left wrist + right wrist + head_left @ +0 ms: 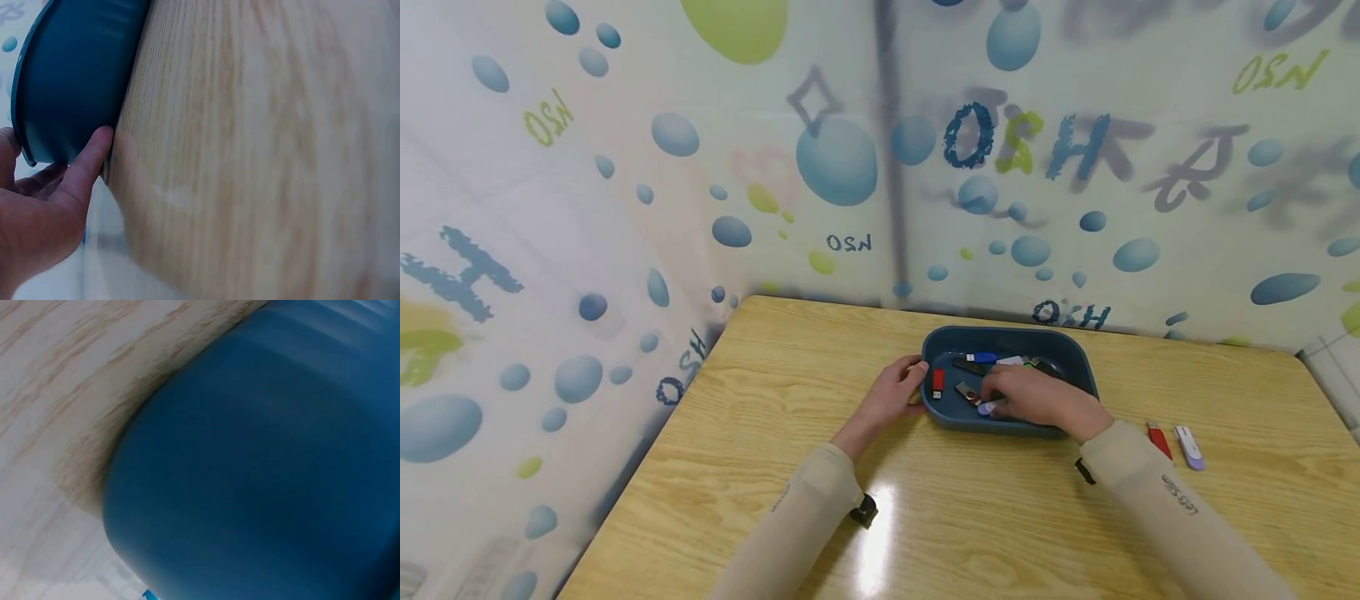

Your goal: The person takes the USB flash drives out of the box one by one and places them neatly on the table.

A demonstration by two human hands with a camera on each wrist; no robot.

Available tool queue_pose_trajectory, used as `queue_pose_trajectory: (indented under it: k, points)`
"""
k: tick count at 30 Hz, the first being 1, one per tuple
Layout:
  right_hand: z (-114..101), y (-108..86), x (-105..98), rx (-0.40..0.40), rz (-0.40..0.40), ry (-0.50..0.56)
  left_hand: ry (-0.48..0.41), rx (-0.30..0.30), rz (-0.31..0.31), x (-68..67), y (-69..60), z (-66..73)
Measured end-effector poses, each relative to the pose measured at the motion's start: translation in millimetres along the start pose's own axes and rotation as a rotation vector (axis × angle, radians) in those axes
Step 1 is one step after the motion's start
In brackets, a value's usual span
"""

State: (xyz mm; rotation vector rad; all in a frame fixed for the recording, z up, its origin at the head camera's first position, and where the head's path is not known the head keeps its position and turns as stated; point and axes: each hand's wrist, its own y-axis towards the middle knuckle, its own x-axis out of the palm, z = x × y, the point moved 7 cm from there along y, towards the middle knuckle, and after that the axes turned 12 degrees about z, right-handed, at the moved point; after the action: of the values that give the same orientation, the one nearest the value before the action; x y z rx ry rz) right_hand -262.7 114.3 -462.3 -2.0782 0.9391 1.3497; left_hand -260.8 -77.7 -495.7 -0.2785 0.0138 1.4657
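A dark blue plastic bin (1011, 427) sits on the table with several USB flash drives inside. My left hand (900, 387) holds the bin's left end; in the left wrist view its fingers and thumb lie against the outer wall and rim. Reaching over the near wall, my right hand (1026, 396) pinches a white and lavender flash drive (987, 408), partly covered by the fingers. Close by in the bin are a brown and silver swivel flash drive (967, 392), a red one (937, 383), a blue one (982, 358) and a black one (970, 366). The right wrist view shows only the bin's outer wall (250, 462).
Right of the bin, a red flash drive (1159, 440) and a white and lavender one (1189, 447) lie on the wooden table (760, 400). Behind the table hangs a patterned curtain (850, 275) with bubbles and letters. Another curtain side runs along the left.
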Motion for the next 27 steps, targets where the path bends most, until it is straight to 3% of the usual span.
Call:
queue_pose_trajectory:
  k: [12, 27]
  points:
    - [-1, -3.0, -5, -0.019, 0.040, -0.015, -0.001, -0.006, 0.007, 0.8, 1.5, -0.3]
    - [-4, -34.1, -42, 0.009, 0.235, -0.004, -0.003, -0.004, 0.015, 0.7, 3.3, -3.5]
